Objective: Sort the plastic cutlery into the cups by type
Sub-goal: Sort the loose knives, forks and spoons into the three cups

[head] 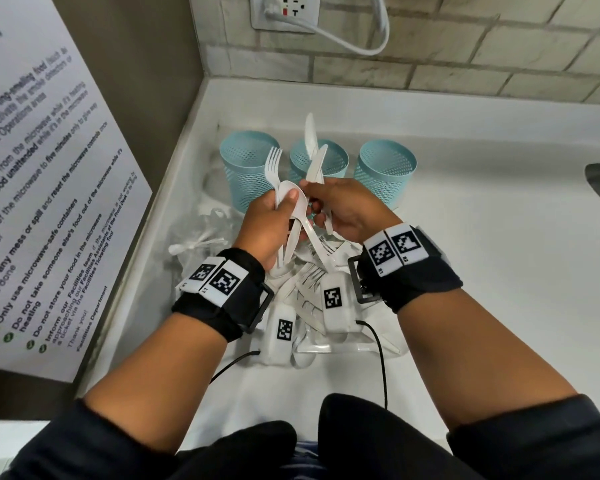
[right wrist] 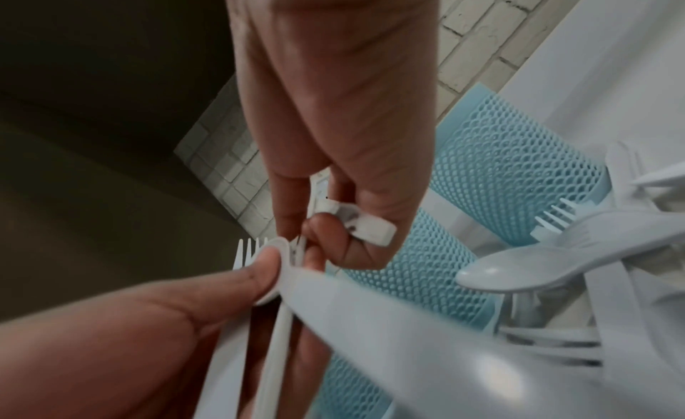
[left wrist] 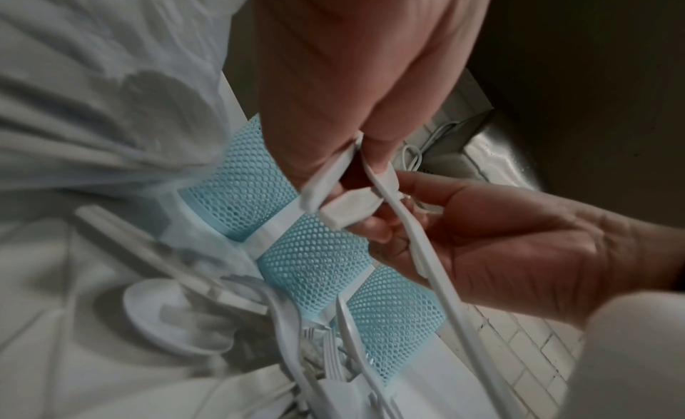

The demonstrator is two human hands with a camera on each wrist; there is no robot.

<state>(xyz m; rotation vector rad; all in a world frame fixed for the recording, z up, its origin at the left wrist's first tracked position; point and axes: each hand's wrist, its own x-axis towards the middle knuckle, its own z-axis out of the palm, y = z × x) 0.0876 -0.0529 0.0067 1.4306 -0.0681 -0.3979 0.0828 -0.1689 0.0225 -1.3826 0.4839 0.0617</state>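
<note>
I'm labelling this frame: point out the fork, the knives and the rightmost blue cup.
fork [head: 273,161]: head view, on its tines.
knives [head: 315,164]: head view, on the front blade.
rightmost blue cup [head: 386,174]: head view, on its mesh wall.

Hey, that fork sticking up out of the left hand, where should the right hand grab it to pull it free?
Likely by the neck just below the tines of the fork, coming from above. Its tines stand clear above the left hand, whose fingers cover the handle along with a spoon. The right hand already holds knives.
</note>
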